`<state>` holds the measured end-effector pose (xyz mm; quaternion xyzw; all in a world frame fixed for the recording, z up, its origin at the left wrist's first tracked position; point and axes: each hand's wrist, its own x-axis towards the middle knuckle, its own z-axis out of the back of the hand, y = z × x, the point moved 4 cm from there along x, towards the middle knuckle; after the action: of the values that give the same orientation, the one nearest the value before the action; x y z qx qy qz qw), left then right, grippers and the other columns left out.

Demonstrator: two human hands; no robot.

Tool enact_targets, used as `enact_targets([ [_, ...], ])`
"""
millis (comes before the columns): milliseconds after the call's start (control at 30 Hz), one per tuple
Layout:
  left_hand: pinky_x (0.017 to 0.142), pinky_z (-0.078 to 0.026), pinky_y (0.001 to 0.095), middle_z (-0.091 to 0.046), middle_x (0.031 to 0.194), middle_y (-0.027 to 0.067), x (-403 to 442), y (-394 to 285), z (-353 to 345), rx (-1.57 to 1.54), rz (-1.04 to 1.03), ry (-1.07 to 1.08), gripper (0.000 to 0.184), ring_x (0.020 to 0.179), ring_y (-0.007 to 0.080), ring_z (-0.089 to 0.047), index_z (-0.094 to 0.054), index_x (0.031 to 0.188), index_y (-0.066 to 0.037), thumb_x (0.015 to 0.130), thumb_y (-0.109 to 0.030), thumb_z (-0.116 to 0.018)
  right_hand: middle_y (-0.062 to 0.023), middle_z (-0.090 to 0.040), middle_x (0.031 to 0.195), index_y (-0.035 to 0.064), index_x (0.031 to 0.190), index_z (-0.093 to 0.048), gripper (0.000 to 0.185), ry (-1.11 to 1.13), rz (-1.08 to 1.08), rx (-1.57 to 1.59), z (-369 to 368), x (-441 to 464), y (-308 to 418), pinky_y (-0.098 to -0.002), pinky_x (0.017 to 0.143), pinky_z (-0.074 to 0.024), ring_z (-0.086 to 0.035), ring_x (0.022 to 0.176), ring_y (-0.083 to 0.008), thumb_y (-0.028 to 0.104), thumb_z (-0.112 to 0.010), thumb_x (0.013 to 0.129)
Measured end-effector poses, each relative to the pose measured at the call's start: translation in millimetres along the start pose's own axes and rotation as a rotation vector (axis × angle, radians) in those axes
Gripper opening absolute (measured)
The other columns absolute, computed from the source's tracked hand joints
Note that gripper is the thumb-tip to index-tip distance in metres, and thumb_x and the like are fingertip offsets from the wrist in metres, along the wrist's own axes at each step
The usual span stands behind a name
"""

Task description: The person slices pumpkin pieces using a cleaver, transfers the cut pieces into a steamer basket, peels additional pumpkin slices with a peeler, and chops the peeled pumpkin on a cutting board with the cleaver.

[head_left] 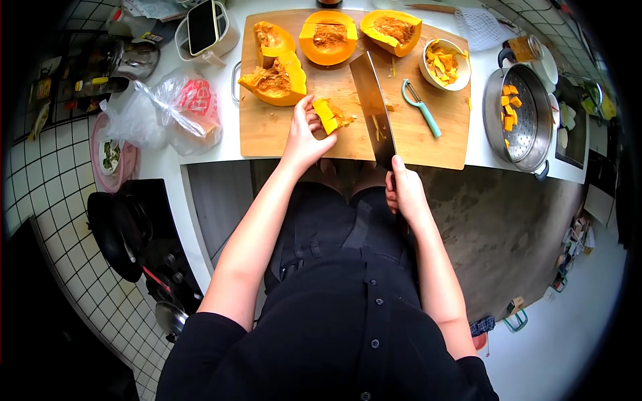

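My left hand (pixel 309 137) grips a small pumpkin piece (pixel 328 117) with stringy pulp at its right end, over the front part of a wooden cutting board (pixel 267 137). In my right hand (pixel 404 190) is the handle of a cleaver (pixel 373 110), its broad dark blade pointing away from me across the board. Several large pumpkin chunks (pixel 284 80) with seeds and pulp lie along the board's far side. A green-handled peeler (pixel 421 110) rests to the right of the blade. Behind it stands a white bowl (pixel 457 85) of peel and scraps.
At the right, a steel steamer pot (pixel 495 127) holds several pumpkin cubes (pixel 510 110). Plastic bags (pixel 190 117) sit left of the board, near a container with a phone (pixel 202 28) on top. A black pan (pixel 117 227) is on the stove at lower left.
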<state>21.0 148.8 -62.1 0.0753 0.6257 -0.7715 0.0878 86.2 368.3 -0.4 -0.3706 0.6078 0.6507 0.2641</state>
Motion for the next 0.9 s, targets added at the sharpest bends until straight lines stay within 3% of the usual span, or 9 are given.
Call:
enact_targets([
  [100,0.099,-0.045,0.0359,-0.045,0.124,0.016,-2,-1,1,-0.073,0.03,0.047,0.075,0.112,0.0238,-0.053,-0.028,0.135,-0.003,0.073,0.0,-0.07,-0.0013,-0.04,0.05,0.0068,0.062,-0.042,0.059,-0.004,0.015,-0.006,0,-3,-1,-0.025,0.036,-0.0333,-0.038,0.038,-0.0101,0.056,-0.039,0.095],
  [233,0.097,-0.046,0.0368,-0.038,0.127,0.0168,2,4,-1,0.173,-0.16,0.008,0.076,0.114,0.0269,-0.05,-0.03,0.135,-0.003,0.071,0.002,-0.07,-0.0011,-0.042,0.051,0.0063,0.061,-0.044,0.059,-0.022,0.039,-0.074,-6,-7,5,-0.0247,0.039,-0.0359,-0.041,0.041,-0.0099,0.054,-0.04,0.095],
  [300,0.093,-0.048,0.0362,-0.034,0.125,0.018,1,2,-4,0.293,-0.288,0.035,0.074,0.113,0.0302,-0.05,-0.032,0.133,-0.003,0.07,0.003,-0.068,-0.0002,-0.038,0.049,0.0064,0.061,-0.042,0.06,-0.026,0.108,-0.106,-16,-9,11,-0.0245,0.037,-0.032,-0.036,0.038,-0.0095,0.055,-0.037,0.096],
  [500,0.096,-0.047,0.0367,-0.036,0.123,0.0146,-6,-9,-4,0.301,-0.26,0.119,0.073,0.113,0.026,-0.048,-0.031,0.136,-0.005,0.073,0.0,-0.068,-0.0002,-0.04,0.051,0.0074,0.063,-0.043,0.058,-0.05,0.154,-0.182,-35,3,9,-0.0238,0.036,-0.0319,-0.038,0.039,-0.0095,0.056,-0.039,0.095],
  [800,0.086,-0.052,0.0306,-0.045,0.112,0.0144,0,-2,0,0.156,-0.165,0.06,0.043,0.097,0.0223,-0.056,-0.043,0.126,-0.002,0.086,-0.003,-0.06,-0.0016,-0.042,0.052,0.0053,0.063,-0.045,0.059,-0.079,0.151,-0.133,-48,11,7,-0.0244,0.037,-0.0342,-0.04,0.039,-0.0105,0.054,-0.039,0.096],
  [900,0.083,-0.053,0.0306,-0.047,0.11,0.0113,0,-2,-2,0.183,-0.096,0.049,0.049,0.1,0.0181,-0.055,-0.041,0.128,-0.003,0.085,-0.005,-0.064,-0.002,-0.043,0.052,0.0049,0.063,-0.045,0.059,-0.082,0.153,-0.155,-47,14,6,-0.0246,0.037,-0.0345,-0.041,0.039,-0.0108,0.053,-0.039,0.096],
])
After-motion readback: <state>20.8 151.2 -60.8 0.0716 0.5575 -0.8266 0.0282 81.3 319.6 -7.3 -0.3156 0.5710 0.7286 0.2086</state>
